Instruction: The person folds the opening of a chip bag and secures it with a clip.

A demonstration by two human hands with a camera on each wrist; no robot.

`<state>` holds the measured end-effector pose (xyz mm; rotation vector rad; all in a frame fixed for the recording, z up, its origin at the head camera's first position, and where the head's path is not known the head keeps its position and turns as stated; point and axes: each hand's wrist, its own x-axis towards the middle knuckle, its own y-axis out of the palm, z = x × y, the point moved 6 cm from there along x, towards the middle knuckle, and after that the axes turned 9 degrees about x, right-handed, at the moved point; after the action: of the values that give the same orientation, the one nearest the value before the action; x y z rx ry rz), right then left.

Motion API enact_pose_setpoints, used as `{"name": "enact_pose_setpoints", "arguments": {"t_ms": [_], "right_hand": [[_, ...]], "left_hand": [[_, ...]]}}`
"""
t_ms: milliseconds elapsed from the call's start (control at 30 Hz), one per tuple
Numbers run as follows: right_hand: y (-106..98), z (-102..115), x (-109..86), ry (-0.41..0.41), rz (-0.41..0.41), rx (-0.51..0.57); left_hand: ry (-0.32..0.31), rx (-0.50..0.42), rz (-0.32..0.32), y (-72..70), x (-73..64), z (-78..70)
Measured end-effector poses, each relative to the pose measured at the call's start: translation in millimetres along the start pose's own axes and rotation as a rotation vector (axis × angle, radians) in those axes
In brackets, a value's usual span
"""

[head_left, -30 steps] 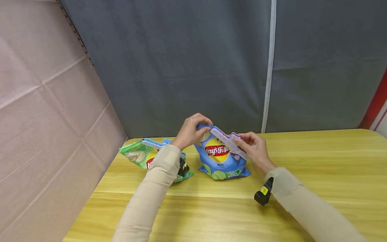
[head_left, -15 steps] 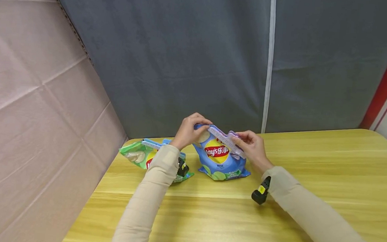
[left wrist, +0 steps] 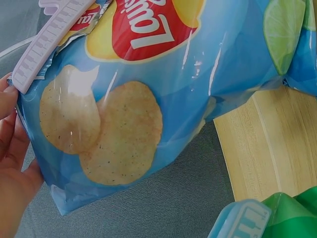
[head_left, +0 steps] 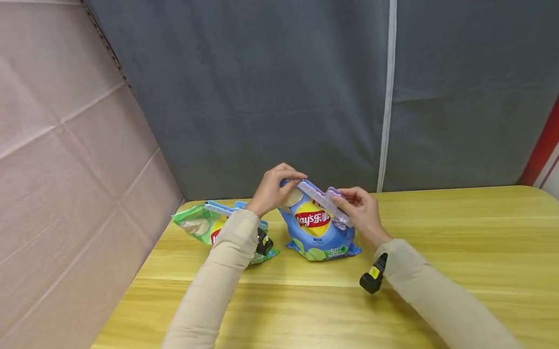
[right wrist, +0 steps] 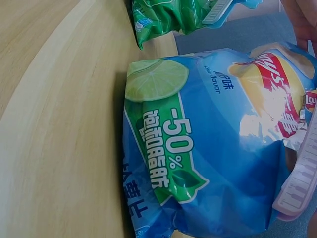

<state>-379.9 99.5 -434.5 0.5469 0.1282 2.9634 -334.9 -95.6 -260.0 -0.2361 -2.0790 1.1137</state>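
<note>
A blue Lay's potato chip bag (head_left: 305, 238) stands on the table, its top folded over and leaning toward the left. Along that fold lies a long lilac bag clip (head_left: 318, 197) with a piano-key pattern, seen also as the pale clip (right wrist: 300, 179) in the right wrist view. My left hand (head_left: 273, 191) pinches the bag's upper left corner, right at the clip's end. In the left wrist view its fingers (left wrist: 9, 130) lie along the bag's edge. My right hand (head_left: 363, 212) pinches the clip's handle between thumb and fingers; in its own wrist view it is mostly out of frame.
A green Lay's bag (head_left: 197, 225) with a light blue clip (head_left: 218, 208) on its top rests at the left, partly behind my left forearm. The wooden table (head_left: 317, 328) meets a grey curtain (head_left: 266, 87) at the back and a pinkish cloth wall (head_left: 64, 192) on the left.
My right hand and the lilac clip have shifted slightly left and up along the top of the blue bag. The left hand has stayed nearly still at the corner.
</note>
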Motion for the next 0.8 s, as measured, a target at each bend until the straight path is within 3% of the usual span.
{"name": "enact_pose_setpoints", "arguments": {"t_ms": [33, 233, 267, 333, 600, 800], "right_hand": [[2, 12, -5.9, 0.010, 0.018, 0.033], [4, 10, -5.8, -0.001, 0.004, 0.038], [2, -2, 0.1, -0.014, -0.018, 0.006], [3, -1, 0.3, -0.022, -0.019, 0.001], [6, 14, -6.6, -0.006, 0.021, 0.039], [4, 1, -0.7, -0.032, -0.004, 0.025]], "left_hand": [[-0.004, 0.001, 0.002, 0.1, -0.1, 0.1], [-0.022, 0.009, 0.014, -0.2, -0.2, 0.5], [-0.022, 0.011, 0.014, -0.5, -0.2, 0.3], [-0.023, 0.016, 0.013, -1.0, 0.0, 0.2], [-0.025, 0.035, 0.011, -1.3, -0.4, 0.6], [-0.025, 0.042, 0.007, -0.4, 0.5, 1.0]]}}
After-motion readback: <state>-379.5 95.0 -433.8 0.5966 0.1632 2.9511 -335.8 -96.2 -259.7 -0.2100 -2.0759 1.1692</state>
